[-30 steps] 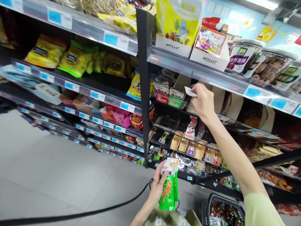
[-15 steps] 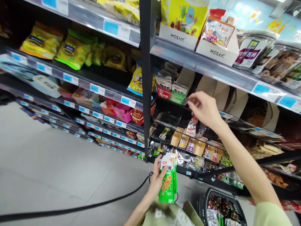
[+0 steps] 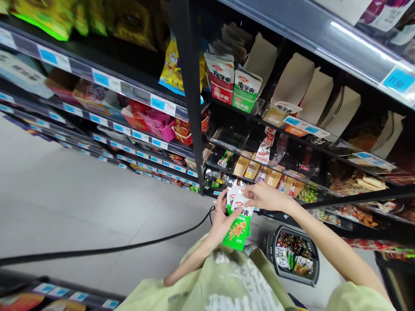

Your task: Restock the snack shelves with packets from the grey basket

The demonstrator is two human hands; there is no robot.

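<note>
In front of my body, my left hand (image 3: 225, 218) is closed around green-and-white snack packets (image 3: 238, 229) with Chinese lettering. Their exact number is hard to make out, since they overlap. My right hand (image 3: 263, 196) pinches the upper right corner of the front packet, fingertips closed on its white top. On the shelf above, a green-and-white packet (image 3: 246, 91) stands in a box at the front of a row, beside a red-and-white packet (image 3: 219, 79). To the right are tall cardboard display boxes (image 3: 293, 81).
A dark shopping basket (image 3: 315, 275) with snack packets stands on the floor at the right. A black cable (image 3: 139, 248) runs across from the left. A black shelf post (image 3: 189, 82) divides the racks. Yellow snack bags (image 3: 45, 9) lie on the left shelf.
My right hand has come down from the upper shelf to the packets and now grips one's top corner. The view has tilted downward. My left hand still holds the packets.
</note>
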